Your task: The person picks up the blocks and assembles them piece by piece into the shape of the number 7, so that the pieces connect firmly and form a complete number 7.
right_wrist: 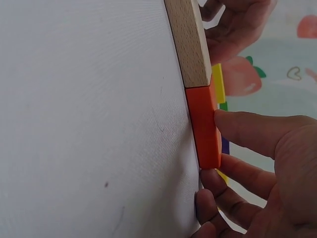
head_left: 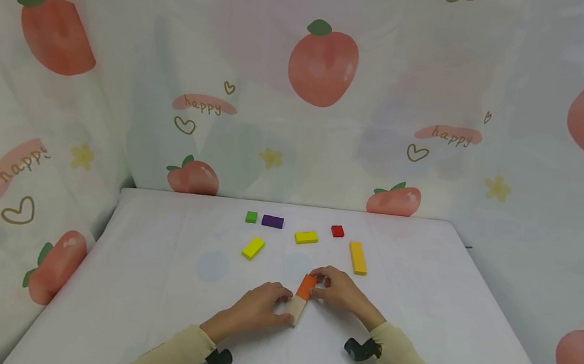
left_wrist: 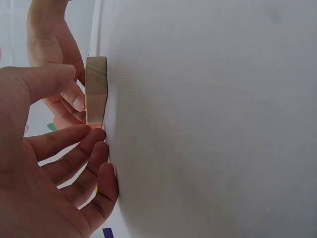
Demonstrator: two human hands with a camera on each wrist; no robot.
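A plain wooden block (head_left: 295,311) and an orange block (head_left: 306,287) lie end to end on the white table, forming one slanted line. My right hand (head_left: 340,291) holds the orange block, its thumb against the long side and its index finger at the far end; the right wrist view shows the two blocks' ends meeting (right_wrist: 203,126). Beside the wooden block is my left hand (head_left: 259,308), fingers loosely bent. In the left wrist view its thumb stands apart from the wooden block (left_wrist: 96,89), while the fingertips lie close to the block's end.
Farther back on the table (head_left: 150,286) lie a green block (head_left: 251,217), a purple block (head_left: 272,222), two yellow blocks (head_left: 306,237) (head_left: 253,248), a small red block (head_left: 337,231) and a long amber block (head_left: 358,258). A fruit-print cloth (head_left: 263,52) hangs behind.
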